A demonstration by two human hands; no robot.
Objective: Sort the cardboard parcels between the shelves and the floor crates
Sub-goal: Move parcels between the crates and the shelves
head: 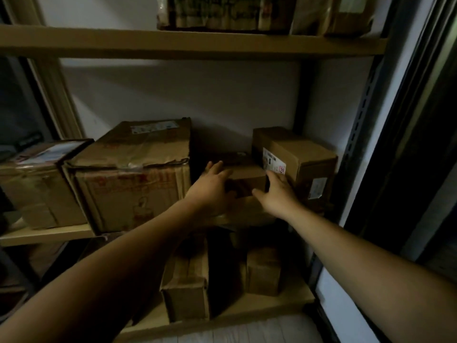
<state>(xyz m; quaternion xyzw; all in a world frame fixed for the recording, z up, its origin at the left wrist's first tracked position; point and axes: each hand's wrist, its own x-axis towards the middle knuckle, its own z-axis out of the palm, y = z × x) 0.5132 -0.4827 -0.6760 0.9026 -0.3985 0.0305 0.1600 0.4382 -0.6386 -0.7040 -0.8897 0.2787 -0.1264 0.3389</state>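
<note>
The room is dim. A tan wooden shelving unit stands against a pale wall, with a dark perforated metal upright at its right side.

On the middle shelf board, from left to right: a taped brown cardboard box with a pale label on top, cut off by the left frame edge; touching it, a large creased brown cardboard carton with faded red print; a small plain brown cardboard parcel in the gap; and just beside it a medium brown cardboard box with white shipping labels.

The left hand rests on the small parcel's left side, fingers spread and laid flat over its top edge. The right hand presses the parcel's right side, fingers extended into the gap next to the labelled box, thumb across the front face. Neither hand is curled closed; the parcel is clamped between the two palms. The parcel's lower edge is hidden behind the forearms, so contact with the board cannot be confirmed.

On the lower shelf board stand two upright brown cartons, partly in shadow. The top shelf holds dark packages, cut off and illegible. Print on all labels is too blurred to read.
</note>
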